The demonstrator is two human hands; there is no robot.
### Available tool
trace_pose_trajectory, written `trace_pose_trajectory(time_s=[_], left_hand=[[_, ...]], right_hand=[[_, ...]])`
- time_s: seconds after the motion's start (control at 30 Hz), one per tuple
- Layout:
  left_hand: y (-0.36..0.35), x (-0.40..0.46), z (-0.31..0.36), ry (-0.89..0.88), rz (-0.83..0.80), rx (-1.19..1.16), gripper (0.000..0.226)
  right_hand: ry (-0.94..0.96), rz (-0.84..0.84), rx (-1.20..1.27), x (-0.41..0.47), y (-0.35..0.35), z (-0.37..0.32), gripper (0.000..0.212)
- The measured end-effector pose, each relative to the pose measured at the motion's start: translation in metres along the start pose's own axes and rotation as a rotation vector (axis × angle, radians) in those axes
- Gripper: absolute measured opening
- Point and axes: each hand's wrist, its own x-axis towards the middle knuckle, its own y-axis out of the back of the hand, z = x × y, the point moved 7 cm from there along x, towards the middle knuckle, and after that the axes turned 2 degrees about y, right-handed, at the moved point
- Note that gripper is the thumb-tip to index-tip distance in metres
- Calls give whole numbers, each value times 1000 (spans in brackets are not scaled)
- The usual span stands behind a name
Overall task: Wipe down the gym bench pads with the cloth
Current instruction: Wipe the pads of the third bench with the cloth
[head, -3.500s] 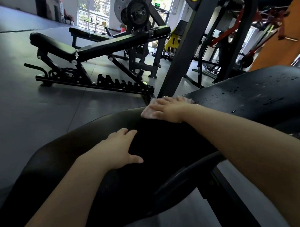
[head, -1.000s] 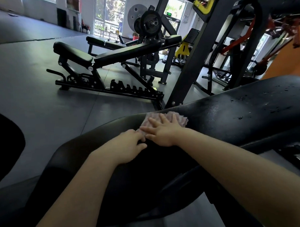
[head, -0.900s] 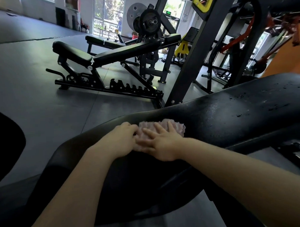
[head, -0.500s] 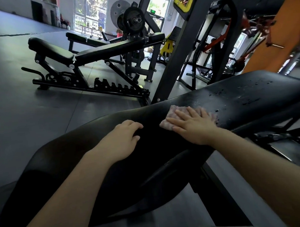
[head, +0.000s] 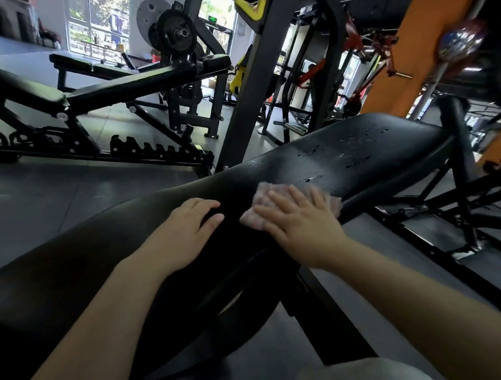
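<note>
A long black bench pad (head: 364, 146) runs from the lower left up to the right, with water drops on its far half. A pinkish cloth (head: 254, 215) lies on the pad near its middle. My right hand (head: 298, 219) presses flat on the cloth with straight, spread fingers. My left hand (head: 185, 232) rests on the bare pad just left of the cloth, fingers loosely bent, holding nothing.
A second black adjustable bench (head: 104, 95) stands on the grey floor at the left. A black rack upright (head: 248, 84) rises just behind the pad. The bench's steel frame (head: 432, 212) spreads at the right, with an orange pillar (head: 409, 56) beyond.
My right hand has slid the cloth to the right along the pad, away from my left hand, toward the wet half. The view has swung right.
</note>
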Motion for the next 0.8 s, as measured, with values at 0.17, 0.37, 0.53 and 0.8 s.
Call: trace_pose_trajectory(time_s=[0.17, 0.37, 0.53, 0.8], left_hand=[[-14, 5, 11, -9, -99, 33, 61], [-26, 10, 4, 34, -251, 128, 85], [-26, 8, 5, 40, -289, 135, 84], [-28, 10, 7, 33, -304, 187, 86]], right_hand=[[-330, -49, -18, 13, 7, 72, 50], [104, -73, -31, -14, 0, -13, 75], [-103, -169, -30, 21, 7, 61, 50], [221, -248, -30, 27, 0, 2, 46]])
